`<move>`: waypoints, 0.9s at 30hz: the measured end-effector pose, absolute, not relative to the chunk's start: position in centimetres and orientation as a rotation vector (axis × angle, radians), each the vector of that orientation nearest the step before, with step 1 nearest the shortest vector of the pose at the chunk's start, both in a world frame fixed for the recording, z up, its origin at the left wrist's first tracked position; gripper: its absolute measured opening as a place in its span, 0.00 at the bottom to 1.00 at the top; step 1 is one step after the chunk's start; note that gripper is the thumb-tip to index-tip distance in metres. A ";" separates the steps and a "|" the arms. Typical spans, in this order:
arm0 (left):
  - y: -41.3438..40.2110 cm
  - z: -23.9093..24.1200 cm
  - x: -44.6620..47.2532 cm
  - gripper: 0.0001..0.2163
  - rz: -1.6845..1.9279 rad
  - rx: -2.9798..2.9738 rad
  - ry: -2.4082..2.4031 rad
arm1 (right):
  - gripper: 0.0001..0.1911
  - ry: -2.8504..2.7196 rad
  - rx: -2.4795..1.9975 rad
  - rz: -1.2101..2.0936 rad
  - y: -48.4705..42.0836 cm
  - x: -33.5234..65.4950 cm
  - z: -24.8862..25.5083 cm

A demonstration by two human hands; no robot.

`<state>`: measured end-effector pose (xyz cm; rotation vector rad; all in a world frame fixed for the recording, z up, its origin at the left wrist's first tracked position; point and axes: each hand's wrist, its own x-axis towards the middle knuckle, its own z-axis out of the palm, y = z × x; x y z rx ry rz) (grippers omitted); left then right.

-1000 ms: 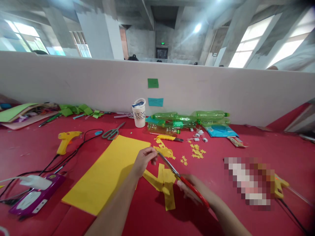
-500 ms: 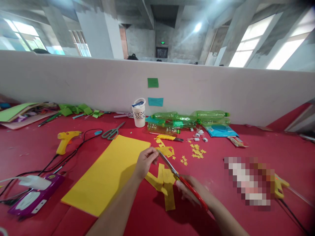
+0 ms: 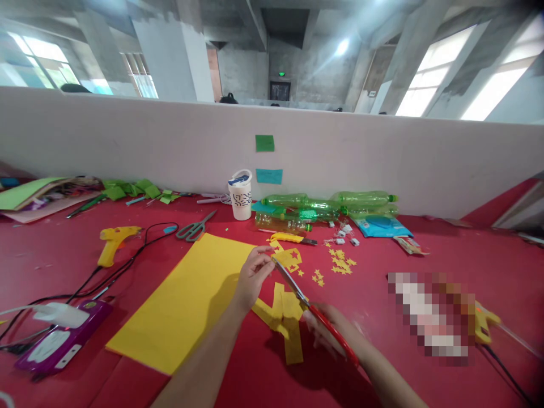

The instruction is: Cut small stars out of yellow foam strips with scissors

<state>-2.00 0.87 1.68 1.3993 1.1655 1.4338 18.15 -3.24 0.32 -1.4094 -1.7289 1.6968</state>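
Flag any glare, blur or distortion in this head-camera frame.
Head view: right windows blown out, ceiling lamp flares; wide lens bows the partition wall; right hand and red scissors slightly motion-blurred; left hand throws a soft shadow on the yellow sheet; a mosaic patch masks something.

The red felt-covered table (image 3: 425, 249) bears a large plain yellow paper sheet (image 3: 187, 300), with yellow paper strips (image 3: 284, 317) to its right and small yellow paper stars (image 3: 340, 263) farther off. The near steel scissors (image 3: 314, 309) have red handles; the far scissors (image 3: 194, 228) have grey ones. The white paper cup (image 3: 240, 198) carries black squiggles, beside clear green plastic bottles (image 3: 331, 205). At left are a yellow glue gun (image 3: 111, 241) and a purple plastic device (image 3: 63, 340).
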 end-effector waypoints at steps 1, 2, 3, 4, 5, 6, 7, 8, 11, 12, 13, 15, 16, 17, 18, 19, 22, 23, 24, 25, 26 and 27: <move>0.9 1.7 -2.0 0.11 1.420 1.385 1.153 | 0.19 -1.731 -1.415 1.694 -3.3 18.1 0.4; 0.9 1.6 -2.0 0.11 1.400 1.368 1.140 | 0.19 -1.734 -1.421 1.692 -3.3 18.1 0.4; 0.9 1.5 -2.0 0.11 1.377 1.351 1.127 | 0.19 -1.739 -1.425 1.692 -3.3 18.0 0.5; 0.9 1.4 -2.0 0.10 1.351 1.337 1.116 | 0.19 -1.742 -1.422 1.694 -3.3 18.0 0.6; 0.9 1.3 -2.0 0.10 1.330 1.329 1.105 | 0.19 -1.744 -1.412 1.697 -3.3 18.0 0.6; 0.9 1.3 -2.0 0.10 1.318 1.326 1.096 | 0.18 -1.745 -1.397 1.697 -3.3 18.0 0.6; 0.9 1.2 -2.0 0.10 1.313 1.327 1.087 | 0.18 -1.747 -1.384 1.695 -3.3 18.0 0.6; 0.9 1.2 -2.1 0.09 1.316 1.329 1.081 | 0.18 -1.749 -1.375 1.689 -3.3 18.1 0.5; 0.9 1.1 -2.1 0.09 1.329 1.327 1.078 | 0.17 -1.751 -1.371 1.660 -3.2 18.2 0.1; 0.9 1.0 -2.1 0.09 1.331 1.325 1.079 | 0.17 -1.751 -1.371 1.655 -3.2 18.2 0.0; 0.9 1.0 -2.1 0.09 1.331 1.325 1.079 | 0.18 -1.752 -1.370 1.652 -3.1 18.2 -0.1; 1.0 0.9 -2.1 0.08 1.331 1.324 1.070 | 0.18 -1.752 -1.366 1.641 -3.1 18.2 -0.3; 1.0 0.8 -2.1 0.08 1.332 1.321 1.062 | 0.19 -1.753 -1.364 1.633 -3.1 18.2 -0.3; 1.0 0.8 -2.1 0.08 1.333 1.315 1.054 | 0.19 -1.751 -1.361 1.625 -3.1 18.2 -0.3; 1.1 0.7 -2.2 0.08 1.333 1.305 1.046 | 0.19 -1.746 -1.360 1.616 -3.1 18.2 -0.4; 1.1 0.6 -2.2 0.08 1.332 1.291 1.041 | 0.19 -1.733 -1.366 1.603 -3.1 18.1 -0.4; 1.2 0.3 -2.1 0.08 1.307 1.234 1.050 | 0.20 -1.649 -1.416 1.545 -2.9 18.2 -0.4; 1.3 0.2 -2.0 0.09 1.281 1.217 1.060 | 0.20 -1.612 -1.432 1.518 -2.8 18.3 -0.5; 1.2 0.0 -1.8 0.09 1.248 1.207 1.067 | 0.20 -1.579 -1.437 1.486 -2.7 18.4 -0.5; 1.2 -0.1 -1.6 0.09 1.213 1.203 1.070 | 0.20 -1.553 -1.430 1.456 -2.6 18.5 -0.6; 1.2 -0.2 -1.4 0.09 1.176 1.207 1.069 | 0.19 -1.530 -1.416 1.429 -2.4 18.7 -0.6; 1.1 -0.4 -1.1 0.09 1.137 1.217 1.068 | 0.18 -1.508 -1.395 1.403 -2.2 18.9 -0.6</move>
